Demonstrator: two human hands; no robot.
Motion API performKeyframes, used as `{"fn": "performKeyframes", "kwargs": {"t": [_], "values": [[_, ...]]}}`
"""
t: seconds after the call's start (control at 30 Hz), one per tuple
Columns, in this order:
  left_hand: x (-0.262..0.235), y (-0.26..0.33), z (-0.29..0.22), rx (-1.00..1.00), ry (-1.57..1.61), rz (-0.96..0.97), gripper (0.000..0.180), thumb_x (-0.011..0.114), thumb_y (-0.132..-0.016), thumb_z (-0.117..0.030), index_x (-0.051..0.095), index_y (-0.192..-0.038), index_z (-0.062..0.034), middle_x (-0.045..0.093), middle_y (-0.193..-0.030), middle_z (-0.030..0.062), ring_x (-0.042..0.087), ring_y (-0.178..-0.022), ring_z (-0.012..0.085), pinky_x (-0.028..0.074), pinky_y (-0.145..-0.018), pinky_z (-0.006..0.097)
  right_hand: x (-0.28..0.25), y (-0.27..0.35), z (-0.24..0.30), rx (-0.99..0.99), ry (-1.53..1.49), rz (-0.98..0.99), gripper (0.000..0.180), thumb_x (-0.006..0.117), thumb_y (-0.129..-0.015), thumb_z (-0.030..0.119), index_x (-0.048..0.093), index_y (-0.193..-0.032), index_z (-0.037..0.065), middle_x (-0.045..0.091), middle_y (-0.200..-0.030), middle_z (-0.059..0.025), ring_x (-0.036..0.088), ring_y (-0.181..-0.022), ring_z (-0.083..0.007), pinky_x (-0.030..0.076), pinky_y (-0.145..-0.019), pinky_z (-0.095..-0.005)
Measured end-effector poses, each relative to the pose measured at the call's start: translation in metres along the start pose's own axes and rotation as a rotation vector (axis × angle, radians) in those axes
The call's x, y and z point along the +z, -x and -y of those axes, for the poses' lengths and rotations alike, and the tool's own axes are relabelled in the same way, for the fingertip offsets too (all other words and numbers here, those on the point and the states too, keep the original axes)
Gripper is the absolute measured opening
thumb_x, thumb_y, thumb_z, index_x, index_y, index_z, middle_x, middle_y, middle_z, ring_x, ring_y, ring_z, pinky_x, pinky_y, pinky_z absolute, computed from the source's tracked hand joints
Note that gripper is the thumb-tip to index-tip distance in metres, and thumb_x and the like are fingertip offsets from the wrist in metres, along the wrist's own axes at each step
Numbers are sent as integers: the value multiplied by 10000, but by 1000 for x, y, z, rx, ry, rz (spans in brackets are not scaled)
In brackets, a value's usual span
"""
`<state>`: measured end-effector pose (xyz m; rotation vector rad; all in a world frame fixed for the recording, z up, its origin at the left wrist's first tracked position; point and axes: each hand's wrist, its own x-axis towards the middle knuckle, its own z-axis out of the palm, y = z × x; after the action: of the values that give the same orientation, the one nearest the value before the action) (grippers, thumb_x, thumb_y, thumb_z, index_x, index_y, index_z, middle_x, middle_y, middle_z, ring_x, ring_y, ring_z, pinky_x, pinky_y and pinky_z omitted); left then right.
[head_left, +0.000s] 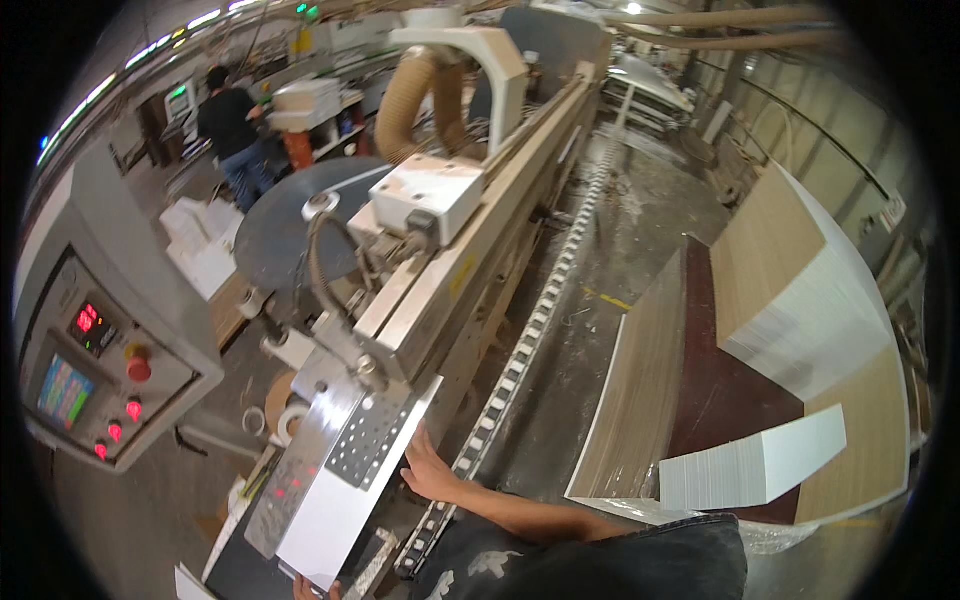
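The white panel point(335, 520) lies at the machine's point(470, 275) near end, along the right edge of the steel plate point(300, 480), which presumably keeps it level. My right hand point(436, 476) meets the panel's right edge, fingers extended, probably to hold it in line; whether they clamp it, I cannot tell. My left hand point(304, 588), mostly out of view, shows fingers at the panel's near edge, apparently steadying that end; its grip is unclear.

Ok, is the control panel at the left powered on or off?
On: its screen shows colours, its small display glows red, and three round buttons are lit red.
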<state>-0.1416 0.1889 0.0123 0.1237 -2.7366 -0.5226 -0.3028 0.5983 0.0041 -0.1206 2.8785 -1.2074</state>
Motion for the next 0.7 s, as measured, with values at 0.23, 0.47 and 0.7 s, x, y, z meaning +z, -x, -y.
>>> {"fn": "performKeyframes", "kwargs": {"t": [0.23, 0.47, 0.7], "values": [[48, -37, -70, -69, -131, 82, 947, 525, -893, -787, 508, -1407, 9, 507, -1502, 180, 417, -1415, 423, 214, -1172, 651, -49, 0, -20, 370, -755, 63, 965, 603, -1032, 497, 75, -1637, -39, -80, -1710, -285, 74, -1600, -375, 197, -1280, -505], [67, -61, -151, 9, 36, 221, 726, 677, -926, -545, 553, -1373, 13, 419, -1609, 166, 301, -1528, 394, 122, -1199, 718, 23, 81, 101, 499, -1562, 380, 1001, 471, -1016, 686, 6, -1673, 90, 21, -1752, -131, 7, -1617, -241, 85, -1303, -465], [13, -87, -123, 217, 376, 172, 446, 666, -961, -203, 584, -1336, 23, 539, -1464, 228, 471, -1372, 413, 269, -1178, 596, 28, 22, 144, 663, -1725, -235, 916, 440, -1009, 725, 128, -1681, 186, 215, -1733, -28, 147, -1592, -200, 122, -1287, -432]]}}
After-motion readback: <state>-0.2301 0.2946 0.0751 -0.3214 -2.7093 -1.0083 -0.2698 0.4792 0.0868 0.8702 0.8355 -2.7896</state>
